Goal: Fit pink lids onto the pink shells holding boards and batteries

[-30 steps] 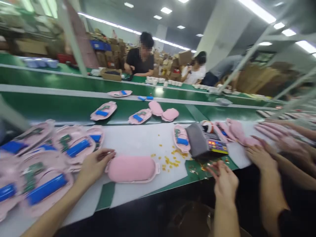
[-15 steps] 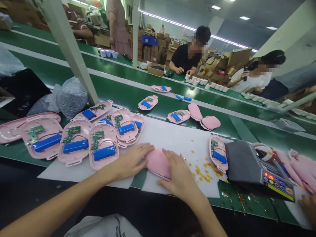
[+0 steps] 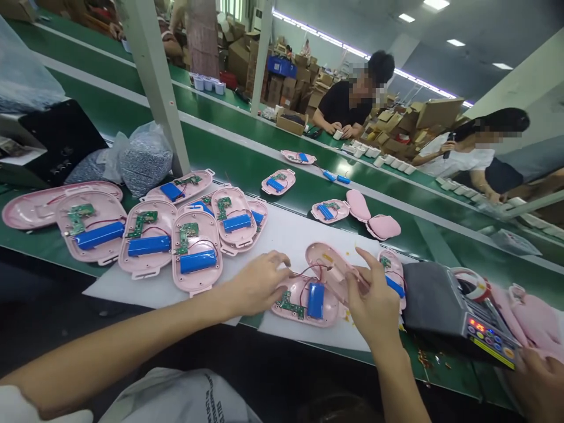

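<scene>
In front of me a pink plastic case lies opened on the white sheet. Its lower shell half (image 3: 332,311) shows a green circuit board (image 3: 291,305) and a blue battery pack (image 3: 316,301). At this shell's left end, my left hand (image 3: 258,282) has its fingers curled in on the edge, near the wires. My right hand (image 3: 374,302) grips the other shell half (image 3: 324,252) between thumb and fingers, tilted up with its inner side showing. Thin dark red wires (image 3: 308,270) run between the two halves. The right fingertips behind the raised shell are partly hidden.
Several open pink shells (image 3: 196,235) with boards and batteries lie at left. A grey tape dispenser (image 3: 436,288) stands at right, a shell beside it. Bagged screws or similar (image 3: 147,158) sit by a post (image 3: 154,76). Another person's hand (image 3: 540,376) is at lower right.
The pink case was closed between both hands; now it is opened, board and battery showing. My right hand has moved right with one shell half. The camera view has shifted slightly.
</scene>
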The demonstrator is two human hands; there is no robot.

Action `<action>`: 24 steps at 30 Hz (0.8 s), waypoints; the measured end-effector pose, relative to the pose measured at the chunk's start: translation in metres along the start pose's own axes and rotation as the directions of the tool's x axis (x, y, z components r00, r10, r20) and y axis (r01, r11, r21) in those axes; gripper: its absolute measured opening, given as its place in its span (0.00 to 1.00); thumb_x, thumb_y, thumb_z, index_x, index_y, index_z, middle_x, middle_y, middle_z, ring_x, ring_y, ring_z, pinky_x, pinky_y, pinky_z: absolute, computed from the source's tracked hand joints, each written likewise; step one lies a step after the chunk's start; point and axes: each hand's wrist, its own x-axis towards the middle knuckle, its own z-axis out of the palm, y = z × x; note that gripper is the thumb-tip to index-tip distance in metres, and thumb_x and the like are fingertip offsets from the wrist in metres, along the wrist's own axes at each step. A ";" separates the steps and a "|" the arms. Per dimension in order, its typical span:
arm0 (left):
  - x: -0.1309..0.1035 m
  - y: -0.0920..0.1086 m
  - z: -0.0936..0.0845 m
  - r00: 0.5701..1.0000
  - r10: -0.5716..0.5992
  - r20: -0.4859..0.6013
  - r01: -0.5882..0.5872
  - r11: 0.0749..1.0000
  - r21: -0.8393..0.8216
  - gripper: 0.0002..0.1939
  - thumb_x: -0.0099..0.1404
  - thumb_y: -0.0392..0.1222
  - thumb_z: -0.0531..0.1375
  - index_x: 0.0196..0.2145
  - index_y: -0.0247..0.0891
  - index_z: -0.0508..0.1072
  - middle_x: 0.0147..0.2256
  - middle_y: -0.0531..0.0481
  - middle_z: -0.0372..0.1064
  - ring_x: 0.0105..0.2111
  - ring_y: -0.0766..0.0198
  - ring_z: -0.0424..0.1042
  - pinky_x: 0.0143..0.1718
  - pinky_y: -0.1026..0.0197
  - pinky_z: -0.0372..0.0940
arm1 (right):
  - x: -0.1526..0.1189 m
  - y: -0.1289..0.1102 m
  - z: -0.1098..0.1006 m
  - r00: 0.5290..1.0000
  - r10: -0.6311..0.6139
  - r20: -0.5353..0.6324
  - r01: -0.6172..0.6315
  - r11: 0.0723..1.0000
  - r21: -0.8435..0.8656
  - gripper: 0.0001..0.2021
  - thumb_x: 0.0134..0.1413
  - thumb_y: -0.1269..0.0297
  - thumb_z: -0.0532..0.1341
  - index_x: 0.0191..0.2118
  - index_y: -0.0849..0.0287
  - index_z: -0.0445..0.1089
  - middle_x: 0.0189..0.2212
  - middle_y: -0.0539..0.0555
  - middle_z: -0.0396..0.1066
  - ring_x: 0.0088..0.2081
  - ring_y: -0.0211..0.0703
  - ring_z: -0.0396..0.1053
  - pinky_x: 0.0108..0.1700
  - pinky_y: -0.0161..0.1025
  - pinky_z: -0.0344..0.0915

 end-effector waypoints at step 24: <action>0.023 -0.008 0.024 0.826 -0.076 -0.558 -0.085 0.962 -0.258 0.12 0.72 0.42 0.56 0.39 0.42 0.81 0.46 0.43 0.69 0.45 0.59 0.71 0.47 0.54 0.71 | 0.015 -0.011 -0.014 0.945 -0.097 0.313 0.067 0.992 0.105 0.25 0.60 0.63 0.54 0.63 0.52 0.58 0.32 0.49 0.76 0.30 0.44 0.73 0.33 0.38 0.64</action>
